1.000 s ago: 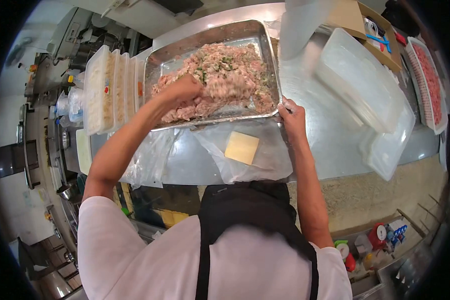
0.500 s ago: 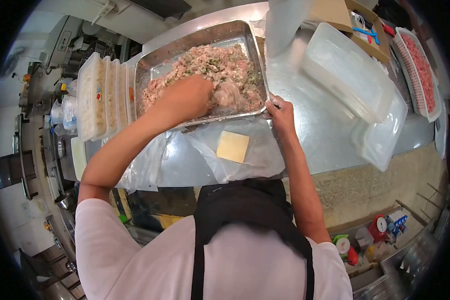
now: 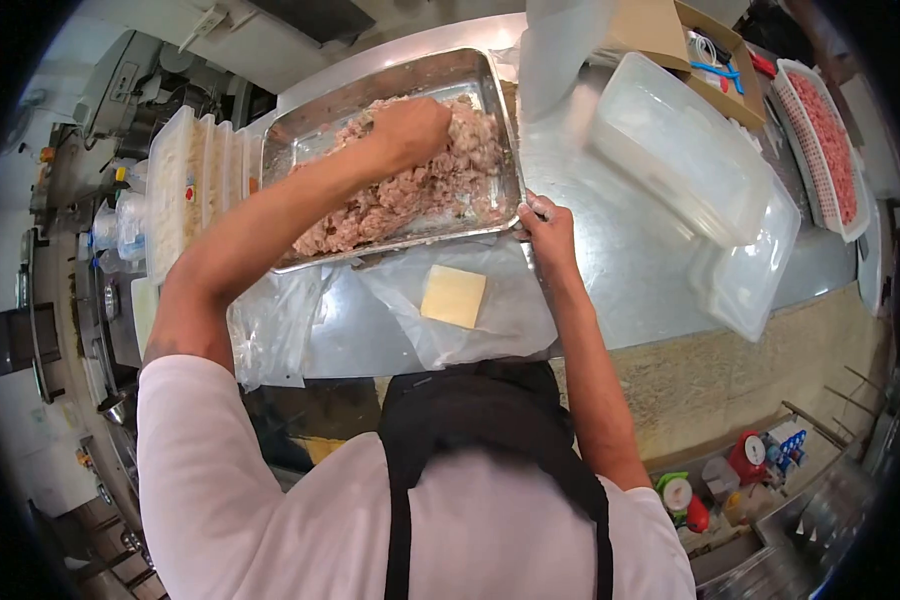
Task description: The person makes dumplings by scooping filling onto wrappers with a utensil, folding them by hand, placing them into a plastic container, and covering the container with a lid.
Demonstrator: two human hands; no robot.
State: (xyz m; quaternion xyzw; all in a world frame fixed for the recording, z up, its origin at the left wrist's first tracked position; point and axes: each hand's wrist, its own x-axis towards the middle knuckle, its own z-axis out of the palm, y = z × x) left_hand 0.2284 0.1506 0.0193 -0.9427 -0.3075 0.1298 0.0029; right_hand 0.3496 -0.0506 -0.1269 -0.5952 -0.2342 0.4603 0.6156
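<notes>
A deep rectangular metal tray (image 3: 380, 252) sits tilted in view on the worktop, holding a mass of minced meat (image 3: 370, 208) with green bits in it. Over the far part of the meat is my left hand (image 3: 415, 130), its fingers curled into a fist. A blurred pale shape shows beside the fist, and I cannot make out what it is. My right hand (image 3: 548, 230) grips the tray's near right corner, thumb on the rim. Just below the tray, a pale yellow square block (image 3: 454, 296) lies on a clear plastic sheet (image 3: 510, 322).
Stacked translucent tubs (image 3: 180, 190) stand left of the tray. On the right are clear plastic containers (image 3: 670, 150), a cardboard box (image 3: 715, 75) with small items, and a white basket (image 3: 818, 150) of minced meat. Scales (image 3: 750, 452) sit on a low shelf.
My left hand has moved away from me and slightly right across the meat, which now lies heaped more toward the near side. My right hand keeps its hold on the tray corner.
</notes>
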